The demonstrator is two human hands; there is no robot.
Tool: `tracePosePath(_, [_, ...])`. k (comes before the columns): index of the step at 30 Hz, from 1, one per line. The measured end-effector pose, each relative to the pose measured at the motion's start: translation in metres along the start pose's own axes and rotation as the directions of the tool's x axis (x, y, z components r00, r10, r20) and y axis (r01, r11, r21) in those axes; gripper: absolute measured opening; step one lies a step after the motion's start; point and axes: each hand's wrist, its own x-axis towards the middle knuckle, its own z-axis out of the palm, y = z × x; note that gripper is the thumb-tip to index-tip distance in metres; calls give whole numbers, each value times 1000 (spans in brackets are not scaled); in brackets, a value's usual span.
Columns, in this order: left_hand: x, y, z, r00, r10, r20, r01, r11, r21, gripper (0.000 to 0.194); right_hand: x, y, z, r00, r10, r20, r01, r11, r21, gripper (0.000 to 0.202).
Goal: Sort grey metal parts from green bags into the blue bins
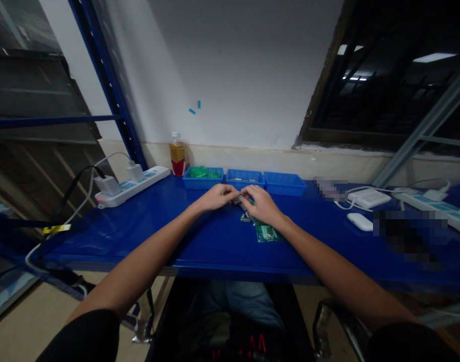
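Over the middle of the blue table (pixel 147 221), both of my hands meet with their fingertips almost touching. My left hand (pixel 216 197) is closed, thumb and fingers pinched at a small silvery metal piece (pixel 237 200). From the other side my right hand (pixel 263 203) curls its fingers round the same spot, also closed. Fingers partly hide the piece, and its exact kind is too small to tell. Just below the right hand lie more small metal parts (pixel 246 217). A green clear-plastic packet (pixel 266 233) with pale slender contents rests under the right wrist.
Along the wall stand a blue bin with green plastic bags (pixel 203 173), a middle blue bin (pixel 245 184) with metal parts, and a right blue bin (pixel 284 189). A drink bottle (pixel 179 155), power strips (pixel 139 186), cables and a white case (pixel 360 221) flank the work area.
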Motion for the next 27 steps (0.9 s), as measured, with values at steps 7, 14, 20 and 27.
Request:
tracePosePath(7, [-4, 7, 8, 957, 273, -95, -234, 925, 301, 26, 1, 6, 4, 997, 65, -50, -64, 998, 13, 20])
tracePosePath(14, [-4, 11, 13, 960, 223, -168, -142, 909, 392, 21, 1, 6, 4, 994, 85, -69, -84, 996, 29, 25])
tracePosePath(20, [-4, 17, 10, 967, 174, -187, -85, 909, 408, 34, 0, 2, -2, 994, 4, -110, 4, 997, 81, 17])
tracePosePath(27, [-5, 19, 13, 978, 150, -145, -84, 919, 386, 40, 2, 0, -5, 990, -20, -141, 18, 1000, -21, 14])
